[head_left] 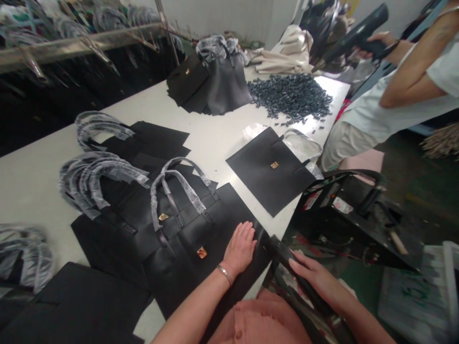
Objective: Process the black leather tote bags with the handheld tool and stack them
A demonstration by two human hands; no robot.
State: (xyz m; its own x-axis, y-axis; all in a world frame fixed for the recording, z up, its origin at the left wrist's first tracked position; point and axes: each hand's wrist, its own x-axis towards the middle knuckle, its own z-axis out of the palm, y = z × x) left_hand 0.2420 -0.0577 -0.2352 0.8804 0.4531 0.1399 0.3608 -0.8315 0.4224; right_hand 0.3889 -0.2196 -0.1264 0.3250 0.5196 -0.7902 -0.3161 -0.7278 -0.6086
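Note:
My left hand [240, 246] lies flat, fingers stretched together, on a black leather bag panel [229, 205] near the table's front edge. The panel has a gold clasp plate [202, 252] and handles [182, 186] wrapped in clear plastic. In my right hand [319, 274] is a black tool with a thick round barrel, which looks like a heat gun [281, 252]. Its barrel end points at the panel's right corner, close to my left fingers. The lower part of the tool is partly hidden by my hand and forearm.
More black bag panels [107, 243] with wrapped handles overlap on the left. Another panel [265, 177] lies at the right edge. Farther back are a stack of panels [229, 83] and a heap of small dark pieces [294, 98]. At right, a co-worker's hand [382, 45] holds a similar black tool.

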